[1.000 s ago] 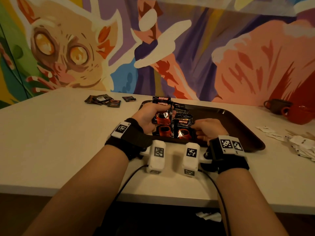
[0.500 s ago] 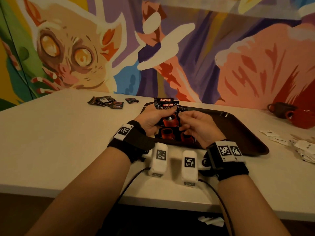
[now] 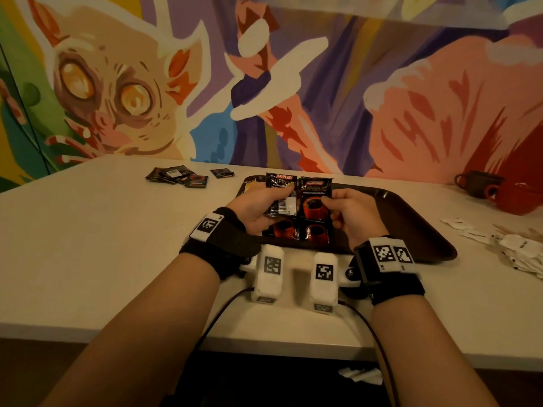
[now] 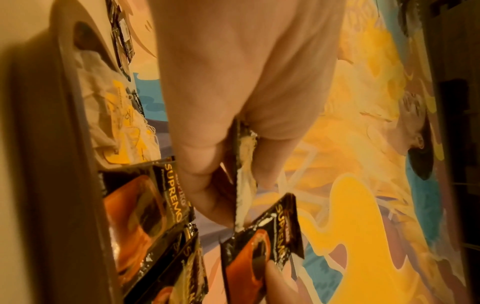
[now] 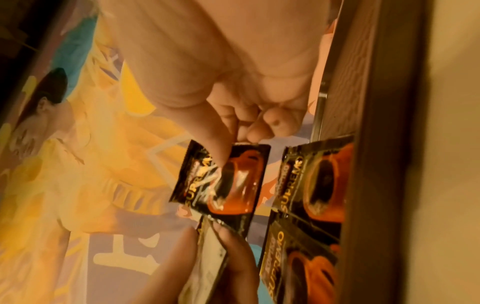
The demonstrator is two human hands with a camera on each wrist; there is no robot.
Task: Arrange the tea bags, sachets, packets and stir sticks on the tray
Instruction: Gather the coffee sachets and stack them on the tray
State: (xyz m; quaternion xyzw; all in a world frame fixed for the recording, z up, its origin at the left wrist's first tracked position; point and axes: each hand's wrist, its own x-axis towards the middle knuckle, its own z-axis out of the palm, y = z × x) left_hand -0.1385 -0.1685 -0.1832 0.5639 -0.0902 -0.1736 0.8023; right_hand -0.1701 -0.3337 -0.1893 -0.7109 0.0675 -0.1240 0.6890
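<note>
Above the dark brown plastic tray (image 3: 417, 218), where black coffee sachets with red cups (image 3: 302, 232) lie under our fingers, our left hand (image 3: 258, 205) pinches a black barcode-side sachet (image 3: 281, 198) and our right hand (image 3: 351, 214) pinches a black Supremo sachet (image 3: 315, 198), with small dark packets (image 3: 179, 177) beyond the left fingers and white paper packets (image 3: 517, 251) right of them.

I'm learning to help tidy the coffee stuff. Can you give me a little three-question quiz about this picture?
1. True or false: the left hand and the right hand each hold a black coffee packet.
2. What lies flat on the brown tray just under the raised packets? A) spoons B) more coffee packets C) a red cup
3. Fill in: the pile of white sachets lies on the table to the ______ of the tray.

Key:
1. True. The left packet shows its barcode side and the right packet its picture of a red cup.
2. B
3. right
</note>
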